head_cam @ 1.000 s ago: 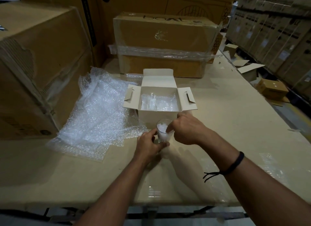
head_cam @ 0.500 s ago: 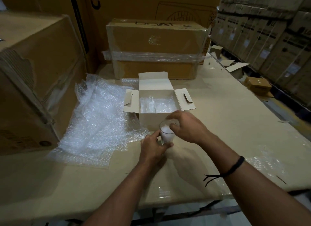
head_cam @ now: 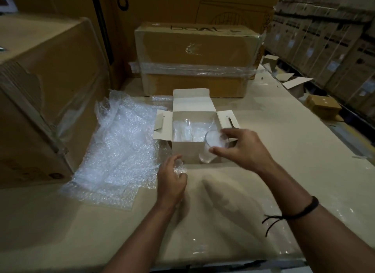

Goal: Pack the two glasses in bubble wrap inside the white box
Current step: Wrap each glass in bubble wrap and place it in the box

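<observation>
My right hand (head_cam: 243,150) grips a clear glass (head_cam: 208,151) by its rim, white bubble wrap stuffed inside it. The glass hangs tilted in front of the right front corner of the open white box (head_cam: 185,154). Inside the box, on the left, a second glass (head_cam: 183,130) stands amid bubble wrap. My left hand (head_cam: 170,185) is lower left of the box, off the glass, with thumb and fingers curled round a small crumpled piece of bubble wrap (head_cam: 179,167).
A big sheet of bubble wrap (head_cam: 115,150) lies left of the box. A taped brown carton (head_cam: 194,59) stands behind it and a large carton (head_cam: 40,89) on the left. The table (head_cam: 284,134) ends on the right, with small boxes (head_cam: 322,106) beyond.
My left hand has let go of the glass and dropped back left. My right hand has lifted the glass up and right, towards the box's opening.
</observation>
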Available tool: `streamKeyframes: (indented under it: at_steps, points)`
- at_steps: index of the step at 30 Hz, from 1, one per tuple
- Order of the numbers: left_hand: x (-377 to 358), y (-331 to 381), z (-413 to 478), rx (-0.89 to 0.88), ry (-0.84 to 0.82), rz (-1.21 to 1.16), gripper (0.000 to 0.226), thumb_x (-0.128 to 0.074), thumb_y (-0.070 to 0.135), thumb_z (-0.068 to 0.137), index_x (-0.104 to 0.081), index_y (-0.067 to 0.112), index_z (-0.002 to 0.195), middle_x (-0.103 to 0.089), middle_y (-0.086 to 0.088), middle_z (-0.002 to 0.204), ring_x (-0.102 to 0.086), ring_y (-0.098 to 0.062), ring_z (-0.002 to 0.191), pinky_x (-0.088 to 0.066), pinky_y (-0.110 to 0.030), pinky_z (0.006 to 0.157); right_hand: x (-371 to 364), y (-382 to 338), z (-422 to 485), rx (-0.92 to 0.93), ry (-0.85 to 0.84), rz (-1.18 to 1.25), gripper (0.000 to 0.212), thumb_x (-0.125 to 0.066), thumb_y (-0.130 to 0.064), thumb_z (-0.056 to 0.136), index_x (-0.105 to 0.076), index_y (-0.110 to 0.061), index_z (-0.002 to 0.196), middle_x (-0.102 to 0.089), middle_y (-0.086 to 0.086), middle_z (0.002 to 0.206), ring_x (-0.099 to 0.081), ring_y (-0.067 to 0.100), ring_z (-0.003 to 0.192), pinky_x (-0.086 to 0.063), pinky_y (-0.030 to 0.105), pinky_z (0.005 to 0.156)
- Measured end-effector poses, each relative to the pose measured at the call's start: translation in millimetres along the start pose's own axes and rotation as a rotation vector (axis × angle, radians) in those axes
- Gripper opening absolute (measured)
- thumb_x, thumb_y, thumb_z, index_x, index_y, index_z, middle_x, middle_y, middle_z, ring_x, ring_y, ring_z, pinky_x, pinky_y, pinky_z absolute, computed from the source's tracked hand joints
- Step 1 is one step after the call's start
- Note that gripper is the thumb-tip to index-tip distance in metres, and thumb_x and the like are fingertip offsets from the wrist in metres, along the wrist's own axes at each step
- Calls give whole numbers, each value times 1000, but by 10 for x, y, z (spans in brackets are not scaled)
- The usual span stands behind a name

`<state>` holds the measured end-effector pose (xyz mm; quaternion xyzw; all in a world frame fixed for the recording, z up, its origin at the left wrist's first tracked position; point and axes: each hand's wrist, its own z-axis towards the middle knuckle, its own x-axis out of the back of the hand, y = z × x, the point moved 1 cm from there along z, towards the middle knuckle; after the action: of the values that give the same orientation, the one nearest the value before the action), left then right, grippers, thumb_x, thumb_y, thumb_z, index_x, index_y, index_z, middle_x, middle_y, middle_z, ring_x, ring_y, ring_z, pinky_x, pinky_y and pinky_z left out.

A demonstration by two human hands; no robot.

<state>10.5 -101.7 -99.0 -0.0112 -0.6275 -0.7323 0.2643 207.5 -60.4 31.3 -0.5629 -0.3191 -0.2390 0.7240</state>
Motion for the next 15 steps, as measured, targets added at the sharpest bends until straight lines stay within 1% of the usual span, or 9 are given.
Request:
streamKeyframes:
  at_steps: [2, 3, 4, 6, 8, 10, 12, 15]
  points:
    - [2, 7, 121, -29, 56, 207, 57, -55, 27, 75, -56, 24, 132, -55, 2, 128, -50, -21, 117, -39, -37, 100, 124, 32, 261, 81, 16, 44, 84, -86, -46, 65, -55, -15, 136, -66, -2, 120, -68, 11, 95, -58, 31, 84]
    - [-22, -14, 190, -26, 50, 297, 60, -55, 36, 79, -51, 24, 138, -52, -2, 136, -47, -23, 122, -35, -39, 102, 147, 66, 422, 126, 0, 29, 84, -86, -43, 66, -53, -16, 138, -65, -1, 123, -67, 12, 97, -58, 32, 85]
    - [-52, -29, 251, -18, 26, 377, 63, -54, 42, 82, -44, 27, 143, -47, -5, 142, -43, -26, 128, -32, -41, 105, 140, 122, 593, 177, -23, -20, 83, -86, -41, 68, -50, -18, 140, -63, 1, 127, -67, 14, 101, -58, 34, 86]
    - [-111, -110, 320, -4, -26, 481, 70, -55, 49, 87, -28, 34, 150, -37, -8, 151, -33, -29, 138, -26, -47, 112, 57, 261, 909, 267, -97, -214, 83, -83, -39, 73, -44, -21, 144, -57, 4, 138, -62, 20, 110, -54, 39, 91]
    - [-145, -171, 341, 0, -43, 515, 76, -52, 53, 86, -17, 39, 152, -31, -8, 155, -27, -30, 143, -24, -50, 114, -48, 397, 1156, 342, -198, -443, 80, -77, -35, 81, -36, -23, 149, -45, 2, 149, -53, 24, 124, -48, 36, 96]
    - [-157, -198, 358, 4, -39, 535, 79, -50, 55, 84, -11, 42, 152, -28, -7, 157, -25, -29, 144, -23, -50, 115, -152, 497, 1311, 431, -278, -593, 76, -72, -28, 86, -33, -22, 150, -37, 0, 154, -45, 24, 131, -43, 32, 97]
    - [-160, -194, 356, -8, -39, 548, 82, -52, 52, 85, -5, 44, 152, -25, -4, 159, -24, -28, 144, -20, -49, 117, -239, 563, 1400, 523, -334, -661, 73, -72, -21, 85, -35, -20, 149, -38, 2, 153, -45, 24, 132, -43, 32, 97]
    - [-175, -173, 353, -24, -41, 571, 84, -58, 46, 88, -4, 42, 152, -23, -2, 159, -26, -27, 143, -17, -47, 117, -354, 619, 1502, 579, -418, -678, 74, -77, -8, 79, -44, -22, 144, -45, 3, 148, -49, 25, 128, -50, 39, 97]
